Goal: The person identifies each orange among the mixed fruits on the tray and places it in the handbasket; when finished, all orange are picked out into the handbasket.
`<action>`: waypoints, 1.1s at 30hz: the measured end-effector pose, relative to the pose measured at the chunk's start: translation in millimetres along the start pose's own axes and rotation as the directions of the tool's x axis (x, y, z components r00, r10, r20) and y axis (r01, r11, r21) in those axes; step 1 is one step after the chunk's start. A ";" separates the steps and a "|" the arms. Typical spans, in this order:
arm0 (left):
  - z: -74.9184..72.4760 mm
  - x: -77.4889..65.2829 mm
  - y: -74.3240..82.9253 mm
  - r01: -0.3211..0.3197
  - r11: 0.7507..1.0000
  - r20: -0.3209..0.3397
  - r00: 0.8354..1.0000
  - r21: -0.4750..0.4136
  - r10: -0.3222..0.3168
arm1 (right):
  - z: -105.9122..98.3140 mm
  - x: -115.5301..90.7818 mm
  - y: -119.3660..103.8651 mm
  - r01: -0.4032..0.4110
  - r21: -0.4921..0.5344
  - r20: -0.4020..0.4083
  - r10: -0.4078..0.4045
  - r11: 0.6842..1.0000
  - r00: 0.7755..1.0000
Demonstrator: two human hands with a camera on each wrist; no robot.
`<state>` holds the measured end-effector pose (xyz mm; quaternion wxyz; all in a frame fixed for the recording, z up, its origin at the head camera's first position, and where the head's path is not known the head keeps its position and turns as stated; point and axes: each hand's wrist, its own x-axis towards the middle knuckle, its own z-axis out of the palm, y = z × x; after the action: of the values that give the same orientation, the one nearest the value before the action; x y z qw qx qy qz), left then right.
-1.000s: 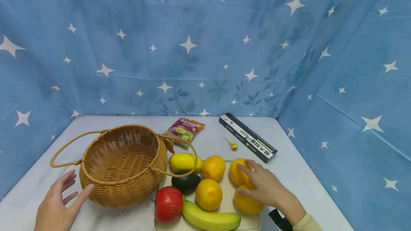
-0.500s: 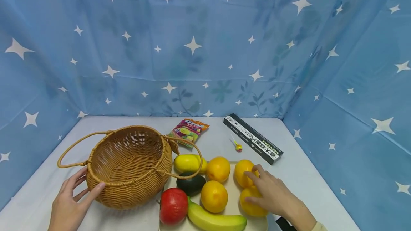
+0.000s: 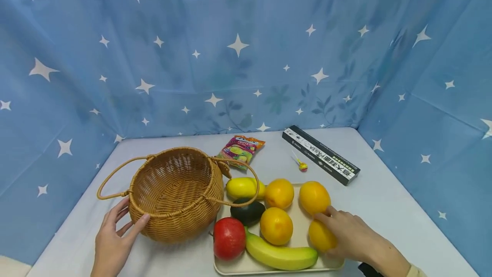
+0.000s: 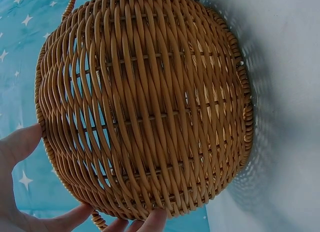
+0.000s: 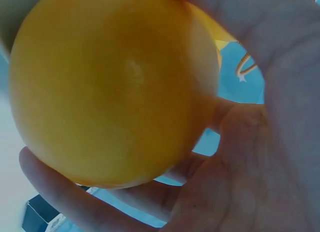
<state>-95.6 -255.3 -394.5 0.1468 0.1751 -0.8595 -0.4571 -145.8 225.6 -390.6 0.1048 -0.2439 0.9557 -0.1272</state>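
Observation:
My left hand (image 3: pixel 113 238) holds the near left side of a wicker basket (image 3: pixel 177 223), thumb at the rim and fingers spread along the wall. In the left wrist view the woven basket (image 4: pixel 145 112) fills most of the picture. At the right end of a cream tray (image 3: pixel 300 231), my right hand (image 3: pixel 357 236) grips an orange (image 3: pixel 322 236). The right wrist view has the fingers curved around this orange (image 5: pixel 115 92). Another orange (image 3: pixel 314 198) lies just behind it. Two more oranges, a red apple (image 3: pixel 229 238), a banana (image 3: pixel 282 253) and an avocado (image 3: pixel 247 212) share the tray.
A yellow lemon-like fruit (image 3: pixel 244 188) lies at the tray's back left, partly behind the basket's handle (image 3: pixel 255 178). Farther back are a colourful snack bag (image 3: pixel 240 151), a lollipop (image 3: pixel 303 166) and a long black pasta box (image 3: pixel 320 155). Blue starry curtains enclose the table.
My left hand has moved onto the basket, having been apart from it. The right hand has come down from over two oranges and grips the nearer one. The head view has shifted.

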 end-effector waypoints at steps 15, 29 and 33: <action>8.7 7.5 6.2 -0.223 0.968 -0.078 0.974 -0.118 0.215 | -44.3 -1.0 -2.1 0.059 -0.094 0.002 -0.059 0.994 0.998; 3.9 -4.1 -6.4 -0.190 0.978 -0.063 0.981 -0.087 0.185 | -110.8 69.5 -85.2 0.371 -0.140 -0.114 -0.387 0.918 0.915; 1.7 -1.5 -5.1 -0.217 0.974 -0.059 0.975 -0.066 0.214 | -122.6 119.5 -131.2 0.469 -0.127 -0.111 -0.482 0.874 0.869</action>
<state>-94.2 -256.1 -399.8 0.2241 0.0872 -0.8522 -0.4647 -223.0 78.9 -252.7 -0.0087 -0.4668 0.8762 -0.1197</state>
